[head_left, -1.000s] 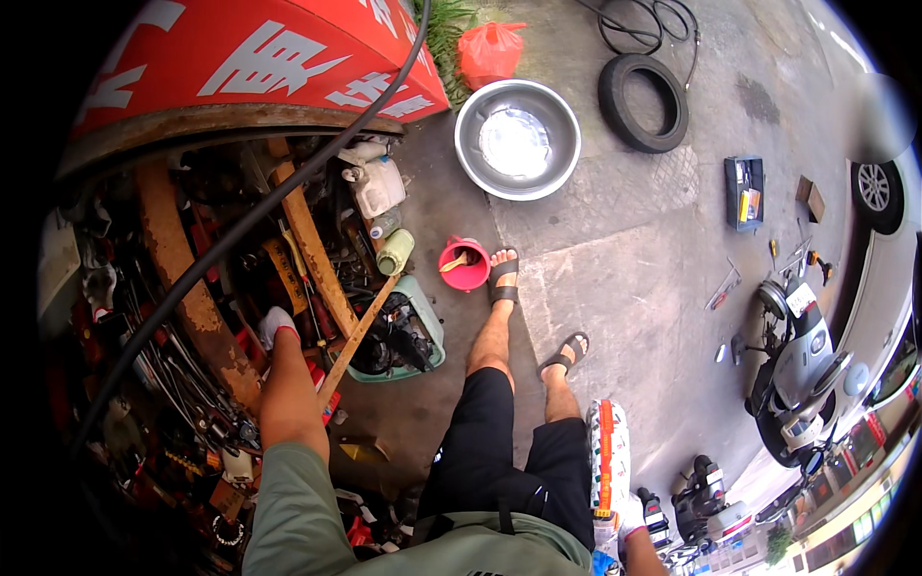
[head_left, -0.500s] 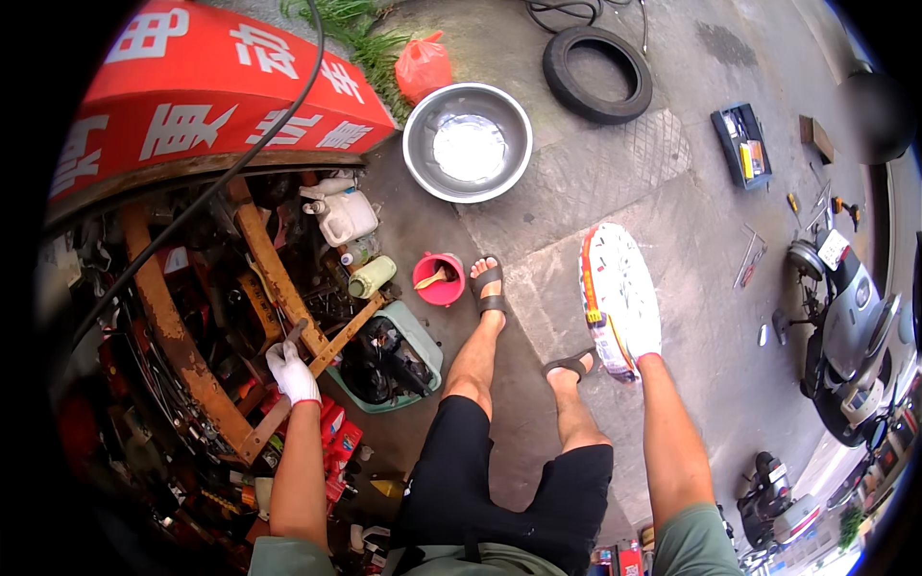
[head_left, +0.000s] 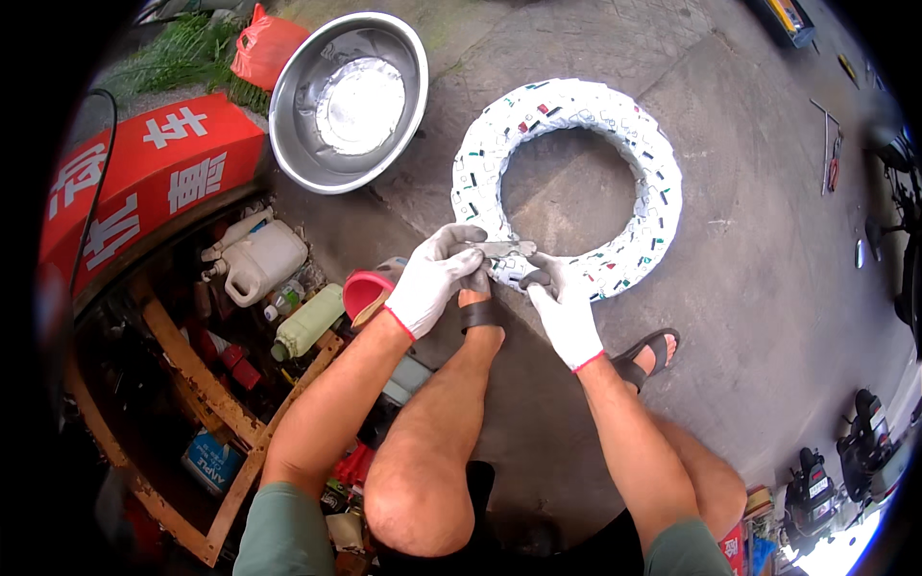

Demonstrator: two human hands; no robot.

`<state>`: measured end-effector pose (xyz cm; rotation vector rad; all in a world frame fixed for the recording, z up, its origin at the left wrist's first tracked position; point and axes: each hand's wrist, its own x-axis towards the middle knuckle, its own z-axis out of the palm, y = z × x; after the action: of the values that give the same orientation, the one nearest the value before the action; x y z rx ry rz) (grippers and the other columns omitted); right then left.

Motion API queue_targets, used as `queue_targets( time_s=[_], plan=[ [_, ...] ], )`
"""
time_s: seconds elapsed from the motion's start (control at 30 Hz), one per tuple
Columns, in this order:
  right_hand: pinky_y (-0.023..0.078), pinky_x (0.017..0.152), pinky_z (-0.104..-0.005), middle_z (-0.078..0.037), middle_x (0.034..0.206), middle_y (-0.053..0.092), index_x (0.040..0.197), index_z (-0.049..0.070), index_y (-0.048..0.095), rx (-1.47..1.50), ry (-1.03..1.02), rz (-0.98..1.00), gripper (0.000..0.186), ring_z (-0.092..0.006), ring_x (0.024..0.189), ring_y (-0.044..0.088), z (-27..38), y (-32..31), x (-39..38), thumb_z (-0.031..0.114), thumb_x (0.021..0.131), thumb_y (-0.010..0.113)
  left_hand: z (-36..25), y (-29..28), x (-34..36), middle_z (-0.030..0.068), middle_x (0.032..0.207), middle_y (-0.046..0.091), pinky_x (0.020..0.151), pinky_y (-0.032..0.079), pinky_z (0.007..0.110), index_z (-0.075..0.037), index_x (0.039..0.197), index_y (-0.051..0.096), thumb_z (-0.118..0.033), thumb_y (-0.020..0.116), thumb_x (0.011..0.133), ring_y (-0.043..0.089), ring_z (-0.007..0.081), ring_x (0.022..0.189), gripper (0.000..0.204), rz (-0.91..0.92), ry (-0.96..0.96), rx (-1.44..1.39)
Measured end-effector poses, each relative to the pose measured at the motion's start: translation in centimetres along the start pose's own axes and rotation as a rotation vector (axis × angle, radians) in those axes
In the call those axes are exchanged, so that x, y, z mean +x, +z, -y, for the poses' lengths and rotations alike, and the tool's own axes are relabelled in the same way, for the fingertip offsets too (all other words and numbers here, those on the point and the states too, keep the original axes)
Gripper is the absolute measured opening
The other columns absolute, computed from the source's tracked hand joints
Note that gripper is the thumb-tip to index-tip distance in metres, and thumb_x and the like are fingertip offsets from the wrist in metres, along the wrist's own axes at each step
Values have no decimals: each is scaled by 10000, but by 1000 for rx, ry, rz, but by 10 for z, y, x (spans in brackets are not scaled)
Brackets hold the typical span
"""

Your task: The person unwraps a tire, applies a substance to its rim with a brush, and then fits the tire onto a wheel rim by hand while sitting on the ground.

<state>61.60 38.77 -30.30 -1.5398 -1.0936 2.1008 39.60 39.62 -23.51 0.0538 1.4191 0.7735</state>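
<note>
A ring-shaped tyre in printed white wrapping [head_left: 663, 182] lies flat on the ground before me. My left hand [head_left: 427, 283], in a white glove with greyed fingertips, is closed round one end of a flat grey metal strip with a rounded end [head_left: 509, 249]. That strip points right, above the near left part of the wrapped tyre. My right hand [head_left: 567, 312], gloved alike, is just below the strip's tip, at the tyre's near edge. Its thumb and fingers are pressed together; what they pinch, if anything, is hidden.
A steel basin [head_left: 288, 125] stands far left beside an orange bag [head_left: 269, 48]. Nearer left are a rusty frame [head_left: 211, 394] over clutter, a white jug [head_left: 264, 259] and a red bucket [head_left: 365, 288]. Tools [head_left: 832, 154] lie right; parked scooters [head_left: 816, 485] stand lower right.
The wrapped tyre, held on edge in my right hand before, is now flat on the ground. My left hand has moved from the rusty frame to the tyre, holding the metal strip. I am lower.
</note>
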Motion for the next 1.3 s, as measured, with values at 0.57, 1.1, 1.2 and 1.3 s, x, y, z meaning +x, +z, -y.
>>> queue_targets(
  time_s=[0.57, 1.1, 1.2, 1.3],
  plan=[
    [538, 855, -492, -249, 998, 722, 1026, 9, 701, -408, -398, -66, 311, -409, 959, 710, 91, -32, 146, 295, 970, 595, -20, 28, 130, 82, 811, 709, 733, 529, 319, 20, 978, 697, -207, 691, 966, 650, 119, 751, 228, -107, 560, 860],
    [515, 1010, -477, -239, 1225, 675, 1281, 16, 639, -302, -298, -397, 441, -409, 1161, 650, 45, -75, 143, 286, 932, 647, -15, 28, 138, 23, 689, 602, 462, 448, 263, -67, 939, 603, -180, 553, 1051, 540, 108, 499, 167, -139, 459, 479],
    [409, 1147, -476, -207, 1418, 546, 1341, 27, 573, -732, -772, -443, 533, -368, 1307, 540, 47, -69, 138, 281, 889, 700, -16, 38, 136, 33, 688, 608, 463, 444, 274, -60, 917, 588, -143, 553, 1007, 543, 112, 492, 127, -155, 466, 597],
    [415, 1118, -484, -201, 1275, 647, 1304, 34, 597, -932, -692, -26, 479, -375, 1267, 573, 55, -53, 135, 298, 911, 665, -18, 40, 143, 44, 693, 616, 452, 439, 274, -53, 917, 584, -138, 562, 987, 545, 114, 486, 112, -208, 489, 498]
  ],
)
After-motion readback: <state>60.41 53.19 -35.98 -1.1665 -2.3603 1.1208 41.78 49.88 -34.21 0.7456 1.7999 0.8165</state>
